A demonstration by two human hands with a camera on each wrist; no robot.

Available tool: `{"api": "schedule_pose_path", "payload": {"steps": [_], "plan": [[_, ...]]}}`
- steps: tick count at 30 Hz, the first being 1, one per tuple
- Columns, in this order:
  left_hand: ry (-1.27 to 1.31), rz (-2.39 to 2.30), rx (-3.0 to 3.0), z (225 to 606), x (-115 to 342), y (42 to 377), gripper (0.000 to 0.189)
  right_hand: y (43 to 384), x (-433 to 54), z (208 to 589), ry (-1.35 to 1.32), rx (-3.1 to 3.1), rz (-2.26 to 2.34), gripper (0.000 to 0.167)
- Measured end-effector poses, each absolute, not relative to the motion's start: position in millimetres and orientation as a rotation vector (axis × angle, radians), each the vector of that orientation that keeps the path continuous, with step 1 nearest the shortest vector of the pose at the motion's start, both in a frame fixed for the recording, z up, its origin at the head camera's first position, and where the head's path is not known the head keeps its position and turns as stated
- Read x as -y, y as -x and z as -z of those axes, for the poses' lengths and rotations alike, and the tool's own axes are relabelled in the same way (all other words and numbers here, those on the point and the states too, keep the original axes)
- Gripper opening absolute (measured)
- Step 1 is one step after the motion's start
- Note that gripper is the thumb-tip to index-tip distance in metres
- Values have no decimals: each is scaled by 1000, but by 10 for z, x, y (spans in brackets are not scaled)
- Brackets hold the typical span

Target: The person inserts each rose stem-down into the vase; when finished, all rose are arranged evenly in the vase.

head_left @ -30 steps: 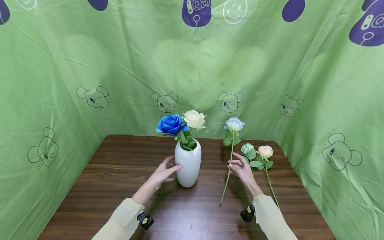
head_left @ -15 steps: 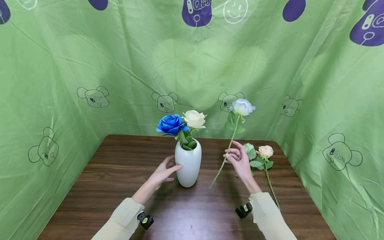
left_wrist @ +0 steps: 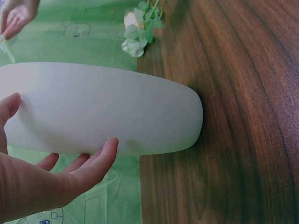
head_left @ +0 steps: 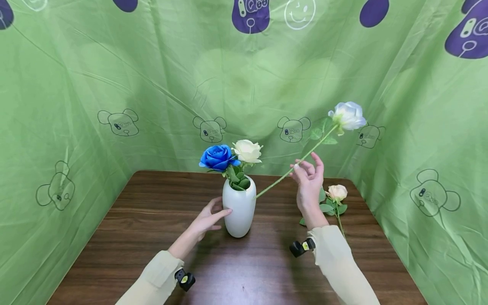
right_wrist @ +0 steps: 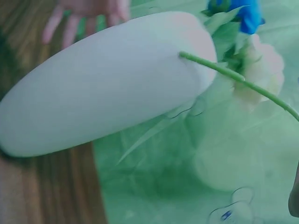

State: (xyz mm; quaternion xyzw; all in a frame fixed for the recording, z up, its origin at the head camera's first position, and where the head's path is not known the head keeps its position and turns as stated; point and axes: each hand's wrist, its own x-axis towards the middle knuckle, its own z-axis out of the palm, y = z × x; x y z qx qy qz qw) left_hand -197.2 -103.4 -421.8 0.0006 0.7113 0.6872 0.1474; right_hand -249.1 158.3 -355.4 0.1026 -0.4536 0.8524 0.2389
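Note:
A white vase [head_left: 239,214] stands upright on the table, holding a blue rose [head_left: 217,158] and a cream rose [head_left: 247,151]. My left hand [head_left: 205,219] steadies it from the left, thumb on the near side and fingers round behind. To the right, my right hand [head_left: 309,188] pinches the stem of a pale lilac-white rose [head_left: 347,115] between thumb and fingers. That rose slants, bloom up to the right. Its stem [right_wrist: 224,70] crosses in front of the vase's upper part in the right wrist view, the cut end below the mouth.
A peach rose [head_left: 337,192] lies on the brown wooden table [head_left: 152,207] at the right. Beside it is a pale green-white rose [left_wrist: 132,47], mostly hidden by my right hand in the head view. Green curtain [head_left: 244,84] walls the table's back and sides.
My right hand has lifted the lilac-white rose off the right side, raising it and tilting its bloom rightward while the stem end swung left to the vase. The left hand stays put.

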Motion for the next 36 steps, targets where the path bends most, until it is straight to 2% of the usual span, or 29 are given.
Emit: {"api": "schedule_pose_path", "payload": {"steps": [7, 12, 22, 30, 36], "plan": [[4, -1973, -2044, 4222, 1031, 1975, 65, 2548, -1531, 3275, -328, 1078, -2326, 57], [7, -1975, -2047, 4219, 1034, 1972, 65, 2559, -1397, 3252, -401, 1180, -2258, 59], [6, -1975, -2051, 4226, 1040, 1968, 66, 2514, -1035, 3499, -568, 1613, -1983, 59], [3, -1974, -2051, 4230, 1037, 1975, 66, 2303, -839, 3558, -580, 1898, -1757, 53], [-5, -1973, -2050, 4227, 1034, 1982, 65, 2407, -836, 3861, -570, 1983, -1565, 51]]}}
